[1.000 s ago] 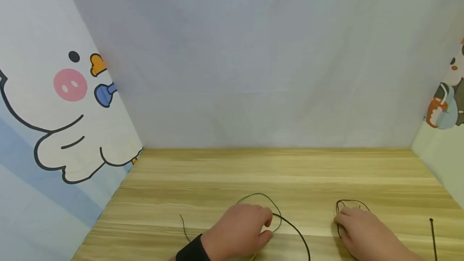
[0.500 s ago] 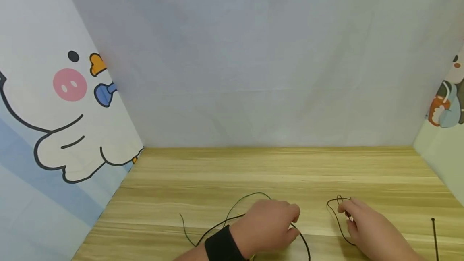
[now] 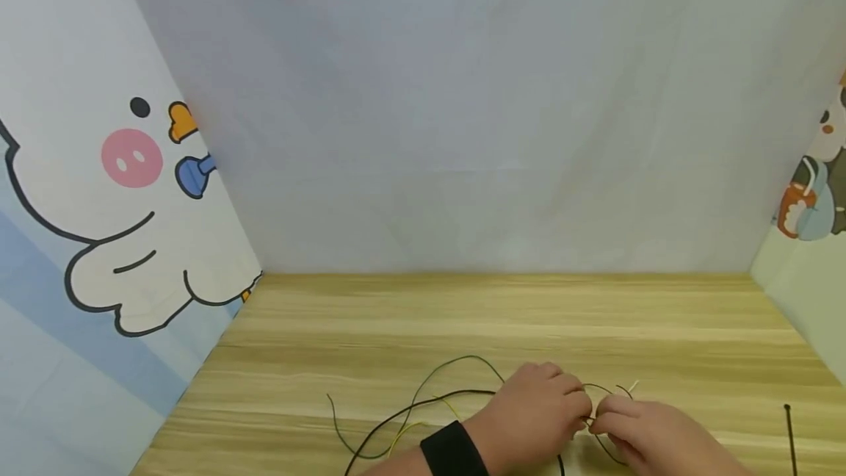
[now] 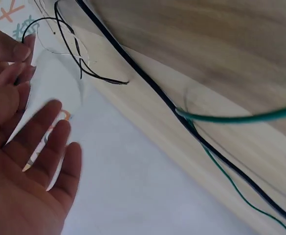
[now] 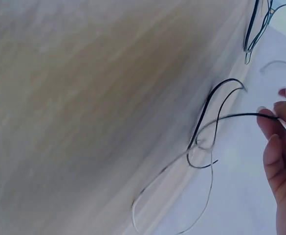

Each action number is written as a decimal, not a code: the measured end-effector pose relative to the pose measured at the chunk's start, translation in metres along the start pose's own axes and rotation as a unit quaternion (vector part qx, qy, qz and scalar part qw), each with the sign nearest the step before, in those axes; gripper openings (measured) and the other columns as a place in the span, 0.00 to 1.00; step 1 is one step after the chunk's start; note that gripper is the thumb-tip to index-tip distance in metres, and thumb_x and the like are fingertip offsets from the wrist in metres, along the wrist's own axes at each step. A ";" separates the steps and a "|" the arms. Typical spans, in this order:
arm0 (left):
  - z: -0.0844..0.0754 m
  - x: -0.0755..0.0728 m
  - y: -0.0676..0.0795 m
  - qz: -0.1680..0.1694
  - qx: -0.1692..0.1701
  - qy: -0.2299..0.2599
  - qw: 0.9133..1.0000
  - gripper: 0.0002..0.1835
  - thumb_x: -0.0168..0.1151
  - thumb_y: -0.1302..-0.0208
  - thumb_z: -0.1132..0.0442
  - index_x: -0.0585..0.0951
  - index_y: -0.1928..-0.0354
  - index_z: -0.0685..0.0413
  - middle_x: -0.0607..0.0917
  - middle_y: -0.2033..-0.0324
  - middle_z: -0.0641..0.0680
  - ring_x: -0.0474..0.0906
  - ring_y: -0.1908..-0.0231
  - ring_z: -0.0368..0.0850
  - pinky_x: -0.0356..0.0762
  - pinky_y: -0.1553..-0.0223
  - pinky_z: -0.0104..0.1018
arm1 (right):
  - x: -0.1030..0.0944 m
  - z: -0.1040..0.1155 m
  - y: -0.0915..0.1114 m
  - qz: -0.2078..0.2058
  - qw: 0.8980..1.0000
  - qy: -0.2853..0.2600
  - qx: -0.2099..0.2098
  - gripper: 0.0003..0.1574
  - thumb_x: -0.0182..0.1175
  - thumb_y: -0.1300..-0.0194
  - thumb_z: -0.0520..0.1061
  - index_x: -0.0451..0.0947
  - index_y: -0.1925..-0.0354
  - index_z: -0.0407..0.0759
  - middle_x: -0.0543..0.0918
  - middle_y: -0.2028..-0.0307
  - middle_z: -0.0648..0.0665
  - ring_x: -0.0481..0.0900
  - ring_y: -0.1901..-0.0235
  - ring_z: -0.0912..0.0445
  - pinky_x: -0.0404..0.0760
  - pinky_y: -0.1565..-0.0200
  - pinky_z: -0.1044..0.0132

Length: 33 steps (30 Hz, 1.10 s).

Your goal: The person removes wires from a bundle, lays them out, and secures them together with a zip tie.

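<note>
Near the front of the wooden table, my left hand (image 3: 535, 411) and right hand (image 3: 654, 428) meet at the fingertips. Between them runs a thin black wire (image 5: 245, 114), bent into loops. In the right wrist view, my right thumb and finger pinch it. My left thumb and index finger pinch the same wire, while the other left fingers spread loosely in the left wrist view. A thin white wire (image 5: 210, 188) hangs in a loop beside the black one. Under my left hand passes a thick black cable (image 3: 396, 414); its grip is separate from that cable.
On the table (image 3: 370, 314), a green wire (image 3: 456, 362) curves left of my hands, crossing the thick cable. A yellow wire (image 3: 406, 430) lies near it. At the right lies a straight black cable end (image 3: 790, 435). Cloth walls (image 3: 502, 131) stand behind and at both sides.
My left hand has moved right, away from the thick black cable, to meet my right hand at the thin black wire. My right hand has shifted slightly, still holding that wire.
</note>
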<state>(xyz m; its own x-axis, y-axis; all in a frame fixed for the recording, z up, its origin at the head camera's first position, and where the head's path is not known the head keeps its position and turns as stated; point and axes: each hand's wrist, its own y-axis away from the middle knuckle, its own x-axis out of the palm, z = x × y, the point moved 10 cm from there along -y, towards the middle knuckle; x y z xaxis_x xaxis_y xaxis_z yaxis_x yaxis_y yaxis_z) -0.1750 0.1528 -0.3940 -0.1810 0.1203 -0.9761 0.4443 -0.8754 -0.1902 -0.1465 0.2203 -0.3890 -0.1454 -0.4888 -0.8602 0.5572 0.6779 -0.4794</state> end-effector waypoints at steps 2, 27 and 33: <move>-0.002 -0.001 -0.002 -0.003 0.002 0.003 1.000 0.07 0.51 0.26 0.48 0.79 0.59 0.31 0.79 0.63 0.32 0.71 0.60 0.28 0.65 0.56 0.21 | 0.009 -0.009 0.001 0.039 0.997 -0.041 0.055 0.15 0.55 0.33 0.33 0.72 0.64 0.55 0.70 0.71 0.65 0.64 0.75 0.73 0.66 0.72 0.80; 0.025 -0.002 0.071 0.052 -0.036 0.020 0.998 0.04 0.62 0.34 0.48 0.79 0.68 0.31 0.71 0.79 0.32 0.63 0.78 0.24 0.58 0.70 0.23 | 0.029 -0.015 -0.006 0.091 0.989 -0.011 0.113 0.22 0.58 0.29 0.50 0.60 0.77 0.63 0.55 0.79 0.69 0.57 0.79 0.72 0.62 0.74 0.73; 0.061 -0.005 0.113 0.035 -0.102 0.054 0.993 0.16 0.64 0.35 0.53 0.70 0.79 0.37 0.64 0.85 0.34 0.58 0.82 0.28 0.57 0.68 0.28 | 0.030 -0.017 -0.009 0.092 0.987 -0.035 0.129 0.23 0.57 0.28 0.48 0.59 0.78 0.60 0.53 0.79 0.67 0.54 0.80 0.72 0.61 0.75 0.73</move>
<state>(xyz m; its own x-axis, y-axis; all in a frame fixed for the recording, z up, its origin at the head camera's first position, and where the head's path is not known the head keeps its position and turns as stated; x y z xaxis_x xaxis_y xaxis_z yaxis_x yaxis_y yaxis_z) -0.1775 0.0247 -0.4037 -0.0526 0.1210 -0.9913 0.6228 -0.7720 -0.1273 -0.1696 0.2088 -0.4129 0.0298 -0.4134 -0.9101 0.7596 0.6011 -0.2482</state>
